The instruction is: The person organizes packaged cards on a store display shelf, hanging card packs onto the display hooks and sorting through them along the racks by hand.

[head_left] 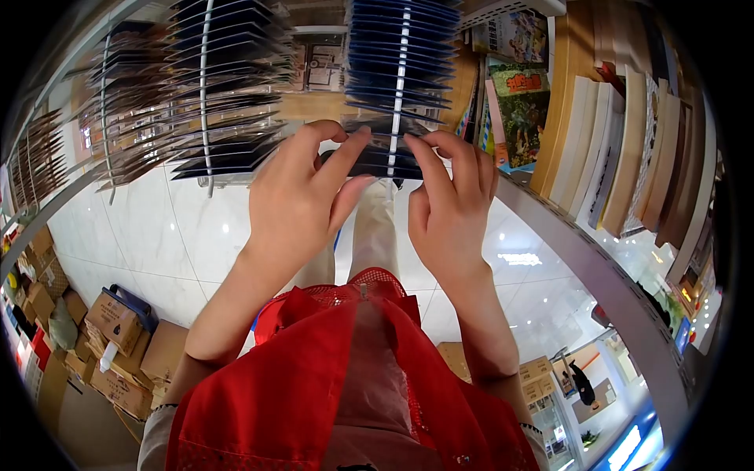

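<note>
A row of dark blue flat packets (377, 59) hangs on a white metal peg (397, 94) in front of me. My left hand (294, 184) is closed around the left edge of the front dark packet (371, 162), its index fingertip near the peg and its thumb lower down. On the packet's right side, my right hand (454, 192) has its bent fingers at the edge, with the index fingertip close to the peg. Part of that packet is hidden behind my fingers.
More packets hang on pegs (206, 94) to the left. Upright books (605, 149) and a colourful picture book (522, 114) stand on the right, above a metal shelf edge (581, 255). Cardboard boxes (118, 322) are stacked on the tiled floor (149, 243) at lower left.
</note>
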